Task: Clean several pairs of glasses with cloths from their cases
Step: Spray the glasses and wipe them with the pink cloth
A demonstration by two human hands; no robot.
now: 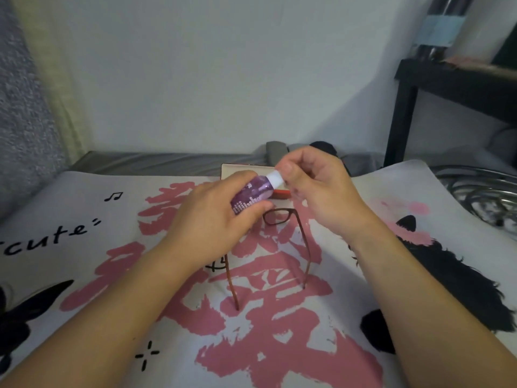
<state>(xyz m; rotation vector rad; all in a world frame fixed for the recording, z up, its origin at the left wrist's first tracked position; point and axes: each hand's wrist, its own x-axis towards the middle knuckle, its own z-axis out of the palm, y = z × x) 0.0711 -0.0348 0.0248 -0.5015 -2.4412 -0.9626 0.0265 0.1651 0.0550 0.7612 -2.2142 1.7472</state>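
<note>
A small purple bottle (253, 194) with a white cap (274, 178) is held above the bed. My left hand (212, 217) grips its body. My right hand (316, 189) pinches the cap with thumb and fingers. Below them a pair of brown-framed glasses (282, 217) lies unfolded on the printed pillow (167, 317), temples pointing toward me. The left lens is hidden by my left hand. Behind the hands a white and red case (232, 170) shows partly.
The pillow has pink characters and black figures. A grey case (275, 152) and dark items lie by the wall. A black table (447, 85) stands at the right. Metal wire rings (481, 191) lie under it.
</note>
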